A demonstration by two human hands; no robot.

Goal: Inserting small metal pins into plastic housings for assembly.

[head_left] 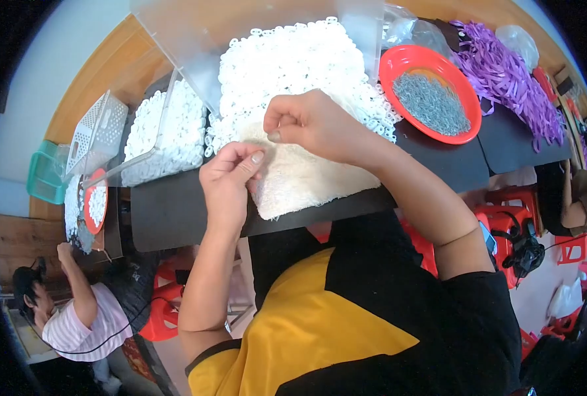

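A cream cloth lies on the dark table in front of me, its near edge frayed. Over its left part, my left hand has thumb and fingers pinched together. A little farther off and to the right, my right hand is closed too, its fingertips pointing toward the left one. Whatever they grip is too small or hidden to make out. Just beyond the cloth spreads a big heap of small white plastic pieces, each with a hole. A red plate to the right holds many thin silvery metal pieces.
Clear bins border the white heap, another pile lying to its left. Purple straps bunch up at the far right. A white perforated basket and green tray stand far left. Another person works there. Red stools stand behind.
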